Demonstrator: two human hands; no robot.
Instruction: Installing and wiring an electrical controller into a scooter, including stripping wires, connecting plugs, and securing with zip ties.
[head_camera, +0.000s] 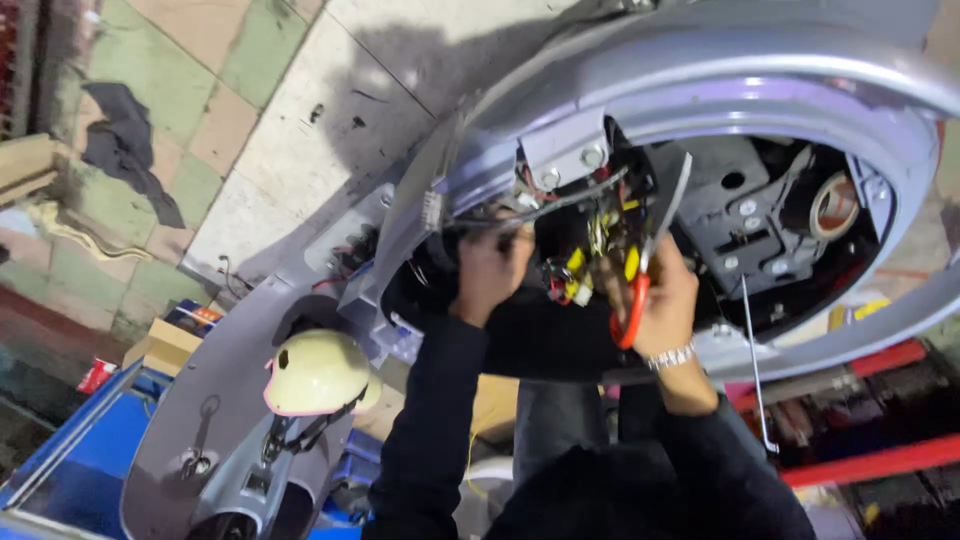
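Both arms are raised and extended forward, in dark sleeves. The left hand (490, 272) is curled closed, fingers bent inward, back of hand toward the camera. The right hand (662, 300) is closed in a grip, a metal band on its wrist.

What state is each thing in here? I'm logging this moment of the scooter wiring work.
Scooter body panel: opened up, wiring and bracket exposed.
Wire bundle: loose, hanging out, yellow connectors showing.
Red-handled tool: gripped in right hand, tip in the wires.
Left hand: reaching into the wiring.
Tape roll: resting inside the cavity.
Helmet: sitting on the scooter.
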